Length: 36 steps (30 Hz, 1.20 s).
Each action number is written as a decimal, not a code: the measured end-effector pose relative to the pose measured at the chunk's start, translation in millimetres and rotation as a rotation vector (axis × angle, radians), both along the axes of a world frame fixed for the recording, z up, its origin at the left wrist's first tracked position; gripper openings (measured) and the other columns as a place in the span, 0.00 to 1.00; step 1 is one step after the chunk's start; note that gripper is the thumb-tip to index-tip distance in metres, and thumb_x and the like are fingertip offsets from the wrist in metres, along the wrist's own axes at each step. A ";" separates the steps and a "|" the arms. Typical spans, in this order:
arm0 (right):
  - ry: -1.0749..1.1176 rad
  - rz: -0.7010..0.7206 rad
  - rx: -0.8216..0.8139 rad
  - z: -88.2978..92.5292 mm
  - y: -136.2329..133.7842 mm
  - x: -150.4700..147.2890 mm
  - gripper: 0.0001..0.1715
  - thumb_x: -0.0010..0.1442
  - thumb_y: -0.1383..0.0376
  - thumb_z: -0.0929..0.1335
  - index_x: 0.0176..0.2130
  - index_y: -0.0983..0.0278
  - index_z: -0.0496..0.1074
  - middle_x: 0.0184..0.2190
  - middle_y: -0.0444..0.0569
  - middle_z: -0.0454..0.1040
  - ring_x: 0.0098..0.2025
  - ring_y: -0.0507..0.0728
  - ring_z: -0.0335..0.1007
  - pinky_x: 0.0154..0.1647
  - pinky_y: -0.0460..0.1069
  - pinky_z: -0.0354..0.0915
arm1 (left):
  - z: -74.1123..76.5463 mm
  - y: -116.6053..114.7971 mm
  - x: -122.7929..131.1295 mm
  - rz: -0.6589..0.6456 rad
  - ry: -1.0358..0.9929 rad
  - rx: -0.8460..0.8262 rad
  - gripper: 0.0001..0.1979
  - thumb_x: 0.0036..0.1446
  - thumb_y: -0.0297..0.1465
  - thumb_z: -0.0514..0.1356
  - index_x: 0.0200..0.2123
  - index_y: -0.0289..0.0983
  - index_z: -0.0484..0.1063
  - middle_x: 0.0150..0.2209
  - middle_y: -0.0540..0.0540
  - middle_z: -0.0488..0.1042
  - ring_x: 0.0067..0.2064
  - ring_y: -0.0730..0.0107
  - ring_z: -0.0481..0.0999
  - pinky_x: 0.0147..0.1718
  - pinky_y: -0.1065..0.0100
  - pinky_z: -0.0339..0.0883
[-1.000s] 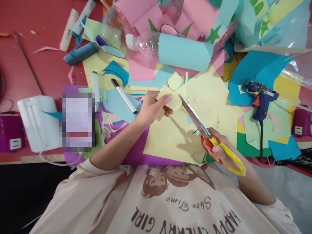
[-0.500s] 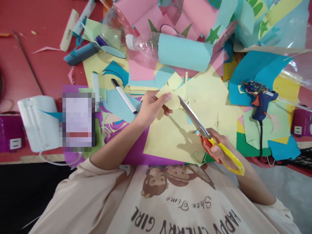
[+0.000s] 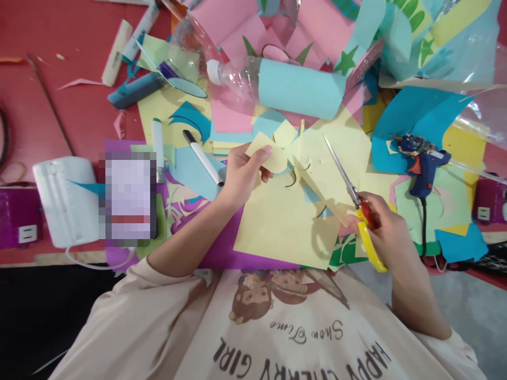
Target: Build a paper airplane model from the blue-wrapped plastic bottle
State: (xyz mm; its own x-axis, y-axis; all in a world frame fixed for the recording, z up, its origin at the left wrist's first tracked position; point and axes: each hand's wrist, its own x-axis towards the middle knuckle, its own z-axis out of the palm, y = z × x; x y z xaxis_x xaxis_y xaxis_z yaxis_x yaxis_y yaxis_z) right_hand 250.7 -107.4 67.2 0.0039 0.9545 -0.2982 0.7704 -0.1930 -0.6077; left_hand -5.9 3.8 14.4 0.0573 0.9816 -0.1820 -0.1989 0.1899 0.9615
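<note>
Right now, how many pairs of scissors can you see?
1: the scissors with red and yellow handles, in the right hand. Others could be hidden under the loose paper.

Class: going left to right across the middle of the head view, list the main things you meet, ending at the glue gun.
White rounded object → green-capped marker → black-and-white marker → left hand with yellow paper piece → scissors in right hand → glue gun.

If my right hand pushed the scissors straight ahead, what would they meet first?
Likely the light-blue paper around the bottle, beyond the scissors, though their height above the yellow sheet is unclear.
</note>
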 end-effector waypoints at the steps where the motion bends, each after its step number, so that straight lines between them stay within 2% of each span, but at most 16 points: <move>1: -0.070 0.004 0.056 0.3 -0.4 2.0 0.22 0.59 0.51 0.69 0.48 0.58 0.68 0.28 0.44 0.70 0.25 0.53 0.64 0.27 0.47 0.63 | -1.6 0.6 -0.3 0.010 -0.002 -0.001 0.18 0.48 0.43 0.66 0.21 0.37 0.65 0.16 0.54 0.66 0.15 0.80 0.65 0.11 0.76 0.57; 5: -0.238 0.032 0.197 -3.4 1.4 6.5 0.22 0.59 0.52 0.69 0.49 0.60 0.71 0.28 0.46 0.73 0.26 0.55 0.67 0.28 0.48 0.65 | -7.8 3.6 -2.1 0.096 -0.033 0.052 0.20 0.48 0.45 0.67 0.22 0.38 0.64 0.16 0.56 0.63 0.14 0.81 0.61 0.10 0.76 0.52; 8: -0.348 0.038 0.236 -12.6 8.8 8.1 0.21 0.60 0.56 0.68 0.51 0.61 0.71 0.33 0.51 0.76 0.32 0.60 0.73 0.32 0.52 0.68 | -9.9 5.7 -3.3 0.198 -0.071 0.156 0.16 0.50 0.43 0.66 0.24 0.39 0.65 0.18 0.56 0.64 0.15 0.83 0.59 0.10 0.76 0.49; 11: -0.428 0.037 0.206 -21.9 16.7 9.3 0.25 0.58 0.59 0.68 0.54 0.63 0.68 0.39 0.56 0.78 0.39 0.65 0.75 0.38 0.56 0.70 | -10.8 6.2 -4.0 0.255 -0.065 0.231 0.14 0.52 0.41 0.65 0.26 0.41 0.64 0.21 0.56 0.64 0.17 0.82 0.58 0.11 0.75 0.50; 14: -0.458 0.074 0.152 -23.2 20.2 10.8 0.28 0.60 0.59 0.66 0.57 0.64 0.65 0.44 0.58 0.77 0.43 0.67 0.75 0.38 0.57 0.70 | -13.0 4.9 -4.2 0.243 0.003 0.271 0.16 0.53 0.43 0.64 0.27 0.41 0.63 0.22 0.55 0.64 0.19 0.80 0.60 0.13 0.75 0.53; 17: -0.485 0.117 0.159 -16.6 21.7 13.0 0.27 0.63 0.56 0.64 0.58 0.65 0.67 0.43 0.58 0.78 0.41 0.65 0.76 0.36 0.55 0.69 | -16.8 4.0 -4.7 0.209 0.084 0.295 0.17 0.55 0.47 0.62 0.29 0.42 0.63 0.23 0.54 0.65 0.20 0.79 0.63 0.14 0.74 0.54; 20: -0.577 0.141 0.102 -5.5 27.2 13.9 0.25 0.66 0.52 0.62 0.56 0.61 0.71 0.34 0.53 0.80 0.30 0.61 0.75 0.27 0.51 0.62 | -19.8 5.1 -6.0 0.179 0.113 0.319 0.16 0.57 0.47 0.61 0.32 0.42 0.63 0.25 0.53 0.67 0.22 0.78 0.66 0.15 0.74 0.55; 23: -0.684 0.156 0.052 9.9 39.3 10.3 0.25 0.66 0.50 0.62 0.53 0.61 0.74 0.26 0.52 0.79 0.24 0.61 0.72 0.22 0.50 0.54 | -19.4 7.7 -6.7 0.196 0.080 0.293 0.15 0.56 0.46 0.63 0.33 0.43 0.63 0.27 0.53 0.69 0.23 0.78 0.66 0.16 0.74 0.57; 25: -0.729 0.148 0.095 21.4 49.8 3.9 0.24 0.65 0.52 0.63 0.51 0.63 0.75 0.24 0.53 0.78 0.23 0.61 0.71 0.22 0.50 0.53 | -17.3 9.3 -6.1 0.238 0.035 0.246 0.15 0.54 0.44 0.65 0.32 0.43 0.64 0.27 0.54 0.69 0.21 0.79 0.65 0.16 0.75 0.57; 27: -0.682 0.170 0.193 29.5 60.9 -6.6 0.22 0.65 0.53 0.65 0.50 0.64 0.75 0.27 0.53 0.79 0.27 0.62 0.73 0.24 0.51 0.57 | -14.7 10.4 -5.0 0.275 -0.011 0.204 0.14 0.52 0.41 0.66 0.30 0.43 0.64 0.25 0.54 0.68 0.20 0.81 0.64 0.15 0.75 0.58; 29: -0.561 0.299 0.310 29.7 71.6 -21.5 0.20 0.66 0.55 0.63 0.48 0.64 0.75 0.35 0.55 0.80 0.35 0.64 0.76 0.30 0.54 0.65 | -12.5 10.7 -3.9 0.292 -0.050 0.179 0.12 0.51 0.38 0.67 0.30 0.43 0.65 0.25 0.55 0.69 0.19 0.81 0.63 0.15 0.75 0.58; 31: -0.436 0.470 0.390 20.4 81.1 -39.6 0.18 0.67 0.57 0.62 0.48 0.63 0.75 0.47 0.56 0.77 0.46 0.64 0.75 0.41 0.56 0.70 | -10.9 10.5 -3.1 0.295 -0.080 0.168 0.10 0.51 0.35 0.66 0.30 0.42 0.66 0.24 0.56 0.69 0.18 0.82 0.63 0.15 0.75 0.59; 33: -0.353 0.590 0.424 4.1 89.3 -57.5 0.17 0.67 0.61 0.62 0.51 0.63 0.73 0.56 0.58 0.71 0.57 0.65 0.68 0.53 0.60 0.68 | -10.1 10.1 -2.7 0.295 -0.100 0.163 0.09 0.52 0.33 0.65 0.30 0.42 0.66 0.24 0.56 0.70 0.18 0.82 0.64 0.15 0.76 0.59; 34: -0.328 0.616 0.423 -5.0 92.9 -65.1 0.18 0.67 0.63 0.63 0.53 0.63 0.72 0.60 0.58 0.67 0.62 0.66 0.63 0.60 0.61 0.64 | -9.9 9.9 -2.6 0.295 -0.107 0.159 0.08 0.52 0.33 0.65 0.30 0.42 0.66 0.24 0.57 0.70 0.18 0.82 0.64 0.15 0.76 0.59; 36: -0.277 0.649 0.417 -22.0 99.4 -75.9 0.20 0.65 0.64 0.64 0.56 0.62 0.70 0.65 0.56 0.62 0.68 0.67 0.54 0.65 0.65 0.58 | -10.0 9.5 -2.6 0.296 -0.116 0.146 0.09 0.51 0.32 0.66 0.29 0.42 0.67 0.24 0.57 0.70 0.18 0.82 0.65 0.15 0.76 0.59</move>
State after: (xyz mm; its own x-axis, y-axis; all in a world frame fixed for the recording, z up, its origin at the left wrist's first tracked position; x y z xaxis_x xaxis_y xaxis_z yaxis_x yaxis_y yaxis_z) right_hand 174.8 -7.9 45.1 -0.5656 0.8246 0.0122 0.7840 0.5422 -0.3024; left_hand -8.5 13.3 4.5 -0.2214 0.9740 -0.0471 -0.3345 -0.0305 0.9419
